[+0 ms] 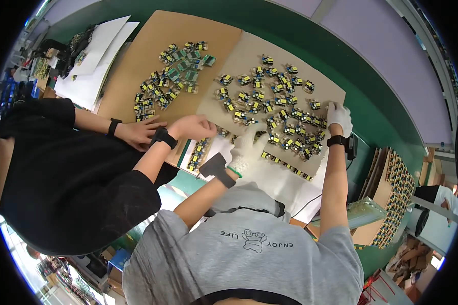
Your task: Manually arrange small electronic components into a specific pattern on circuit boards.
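Observation:
Many small circuit boards [282, 101] with yellow and black parts lie spread over a pale cardboard sheet [249, 56] on a green table. My left hand [247, 148], in a white glove with a black wrist strap, rests at the sheet's near edge among the boards, fingers loosely apart. My right hand [339, 117], also gloved and with a black wristband, grips the sheet's right edge. White paper [280, 178] lies under the sheet's near side.
A co-worker in black stands at my left, their bare hands [191, 126] on a brown cardboard sheet [137, 66] with more boards [175, 71]. Stacked cardboard layers filled with boards [392, 193] stand at right. White sheets [94, 61] lie at far left.

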A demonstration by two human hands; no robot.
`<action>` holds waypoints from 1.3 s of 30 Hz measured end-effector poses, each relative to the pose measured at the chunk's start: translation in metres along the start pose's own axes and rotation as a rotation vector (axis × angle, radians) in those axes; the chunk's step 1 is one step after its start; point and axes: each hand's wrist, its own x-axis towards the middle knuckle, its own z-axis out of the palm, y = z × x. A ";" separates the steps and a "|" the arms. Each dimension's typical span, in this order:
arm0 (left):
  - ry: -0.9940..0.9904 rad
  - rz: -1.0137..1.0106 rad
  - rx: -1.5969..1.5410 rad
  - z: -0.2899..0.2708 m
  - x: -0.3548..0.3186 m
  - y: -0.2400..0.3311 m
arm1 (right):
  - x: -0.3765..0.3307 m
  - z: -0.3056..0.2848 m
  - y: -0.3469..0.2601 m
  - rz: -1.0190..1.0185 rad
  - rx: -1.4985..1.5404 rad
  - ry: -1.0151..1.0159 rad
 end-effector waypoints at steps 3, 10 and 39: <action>-0.080 -0.184 0.147 -0.007 -0.003 0.013 | -0.002 -0.007 0.010 0.037 0.104 -0.136; -0.114 0.002 0.231 -0.006 0.001 0.018 | -0.032 -0.005 0.041 0.195 0.350 0.079; 0.266 -0.126 0.813 -0.072 0.023 -0.017 | -0.167 0.000 0.070 0.307 0.605 0.170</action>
